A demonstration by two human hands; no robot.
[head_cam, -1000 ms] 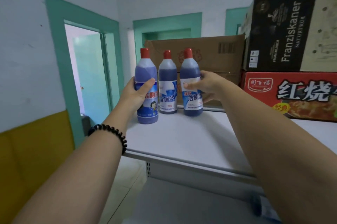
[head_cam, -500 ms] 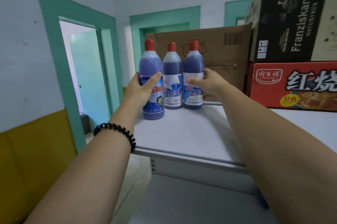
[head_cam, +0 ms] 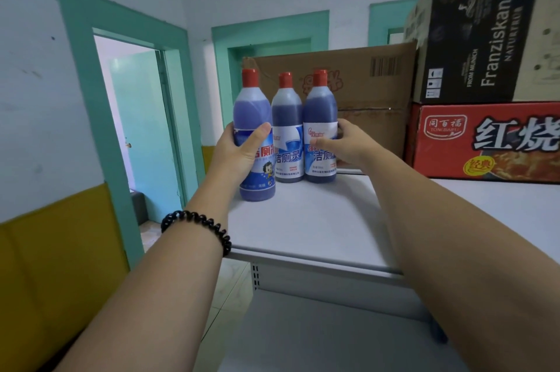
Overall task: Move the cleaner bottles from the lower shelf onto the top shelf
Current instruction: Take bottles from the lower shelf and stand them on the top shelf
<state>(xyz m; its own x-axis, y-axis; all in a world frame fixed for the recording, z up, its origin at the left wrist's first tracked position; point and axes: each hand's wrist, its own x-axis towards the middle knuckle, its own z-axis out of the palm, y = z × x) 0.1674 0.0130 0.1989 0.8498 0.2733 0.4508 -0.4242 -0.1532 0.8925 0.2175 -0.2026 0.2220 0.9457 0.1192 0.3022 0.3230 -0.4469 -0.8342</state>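
Observation:
Three blue cleaner bottles with red caps stand upright in a row on the white top shelf (head_cam: 306, 220). My left hand (head_cam: 239, 150) grips the left bottle (head_cam: 253, 105), thumb across its label; this bottle stands a little nearer to me than the others. The middle bottle (head_cam: 287, 117) stands free between the other two. My right hand (head_cam: 342, 144) grips the right bottle (head_cam: 320, 111) from its right side, thumb on the label. A lower shelf (head_cam: 333, 338) shows beneath, bare where visible.
A brown cardboard box (head_cam: 369, 90) stands right behind the bottles. To the right a red carton (head_cam: 485, 141) carries a black Franziskaner carton (head_cam: 485, 32). The shelf's left edge drops off by a teal doorway (head_cam: 133, 117).
The bottles and both hands hold about the same places on the shelf; the view has shifted slightly. The left bottle now stands closer against the middle one.

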